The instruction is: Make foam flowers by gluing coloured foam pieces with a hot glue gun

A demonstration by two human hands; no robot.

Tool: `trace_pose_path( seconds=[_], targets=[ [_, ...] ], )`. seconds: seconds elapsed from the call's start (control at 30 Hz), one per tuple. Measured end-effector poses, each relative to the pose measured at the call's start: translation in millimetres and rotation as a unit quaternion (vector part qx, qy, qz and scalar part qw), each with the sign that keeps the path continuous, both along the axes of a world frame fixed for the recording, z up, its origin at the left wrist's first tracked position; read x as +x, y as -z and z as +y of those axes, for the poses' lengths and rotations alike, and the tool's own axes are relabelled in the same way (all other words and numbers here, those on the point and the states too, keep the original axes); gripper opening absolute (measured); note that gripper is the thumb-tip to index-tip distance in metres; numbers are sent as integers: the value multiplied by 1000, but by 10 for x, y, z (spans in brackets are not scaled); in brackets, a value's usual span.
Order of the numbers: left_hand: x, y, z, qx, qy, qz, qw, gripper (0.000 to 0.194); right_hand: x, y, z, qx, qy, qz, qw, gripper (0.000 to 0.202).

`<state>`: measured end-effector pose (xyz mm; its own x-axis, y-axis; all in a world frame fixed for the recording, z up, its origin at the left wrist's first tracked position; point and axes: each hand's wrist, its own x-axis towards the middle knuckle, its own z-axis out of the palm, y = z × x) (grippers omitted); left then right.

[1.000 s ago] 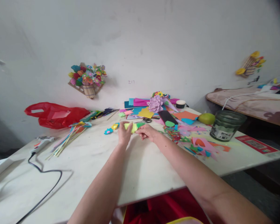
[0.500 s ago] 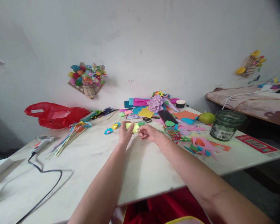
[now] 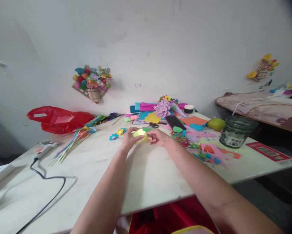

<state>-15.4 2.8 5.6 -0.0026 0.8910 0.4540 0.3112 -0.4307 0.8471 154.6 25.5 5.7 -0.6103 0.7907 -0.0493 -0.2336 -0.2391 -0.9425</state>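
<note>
A small yellow piece [image 3: 139, 133] is held up between my two hands over the middle of the white table. My left hand [image 3: 130, 138] pinches its left side between thumb and fingers. At its right edge my right hand [image 3: 156, 137] has its thumb and fingers closed on the same piece, the other fingers curled. Just left of my left hand lie a blue felt flower [image 3: 113, 136] and a yellow one [image 3: 120, 131]. A green piece [image 3: 146, 129] shows behind the held piece, partly hidden.
Coloured sheets [image 3: 152, 117], scissors [image 3: 154, 125] and a phone [image 3: 175, 123] lie behind my hands. Felt scraps [image 3: 208, 150], a green mango [image 3: 216, 124] and a glass jar [image 3: 237, 131] stand right. Left are thin sticks [image 3: 69, 146], a red bag [image 3: 60, 120] and a corded glue gun [image 3: 45, 150].
The yellow piece has tilted and spread, showing a brighter, wider face. My left fingers have shifted along its left side. The whole view has moved slightly.
</note>
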Motion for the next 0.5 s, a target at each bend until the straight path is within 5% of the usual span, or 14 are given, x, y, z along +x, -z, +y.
trace_pose_path(
  seconds=[0.2,0.5],
  targets=[
    [-6,12,3,-6,11,194,981,44,0,21,5,28,15,-40,999,14],
    [141,9,-85,-23,-50,322,945,47,-14,36,3,78,43,-78,993,16]
  ],
)
